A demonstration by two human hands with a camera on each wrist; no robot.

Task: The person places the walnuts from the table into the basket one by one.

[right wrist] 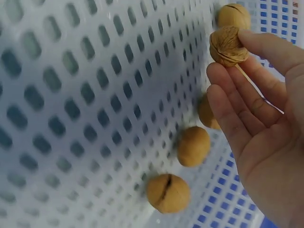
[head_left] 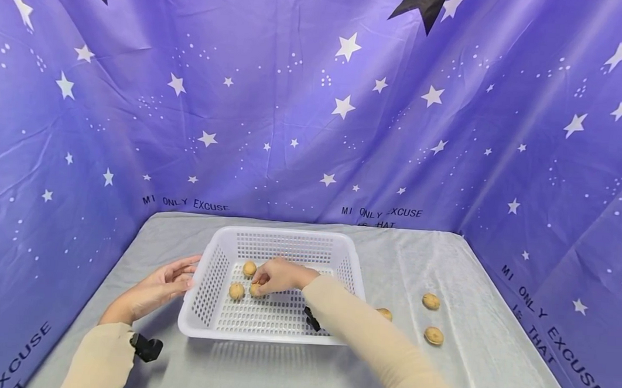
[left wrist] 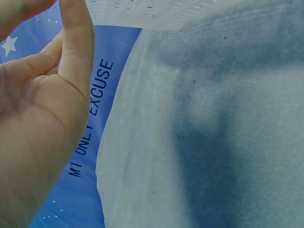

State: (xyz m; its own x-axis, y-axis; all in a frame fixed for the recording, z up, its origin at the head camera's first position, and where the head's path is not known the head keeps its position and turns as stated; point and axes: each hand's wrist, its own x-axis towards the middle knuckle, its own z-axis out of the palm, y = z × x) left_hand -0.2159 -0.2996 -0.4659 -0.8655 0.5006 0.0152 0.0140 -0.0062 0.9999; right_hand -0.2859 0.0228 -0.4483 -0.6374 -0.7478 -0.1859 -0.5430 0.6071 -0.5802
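A white perforated plastic basket (head_left: 261, 337) stands on the cloth-covered table. Inside it, my right hand (head_left: 280, 275) pinches a walnut (right wrist: 228, 45) between thumb and fingertips, low over the basket floor. Two other walnuts, one farther back (head_left: 249, 268) and one to the left (head_left: 236, 291), lie beside that hand in the head view. Several walnuts, among them a cracked-looking one (right wrist: 168, 194), show around the held one in the right wrist view. My left hand (head_left: 161, 283) is at the basket's left outer side, its relaxed fingers right at the rim and wall.
On the table right of the basket lie two walnuts, one behind (head_left: 431, 301) and one in front (head_left: 433, 335). A third walnut (head_left: 384, 313) is partly hidden by the right sleeve (head_left: 367, 332). Purple star-printed curtains (head_left: 295, 99) enclose the table (head_left: 249, 372) at the back and sides.
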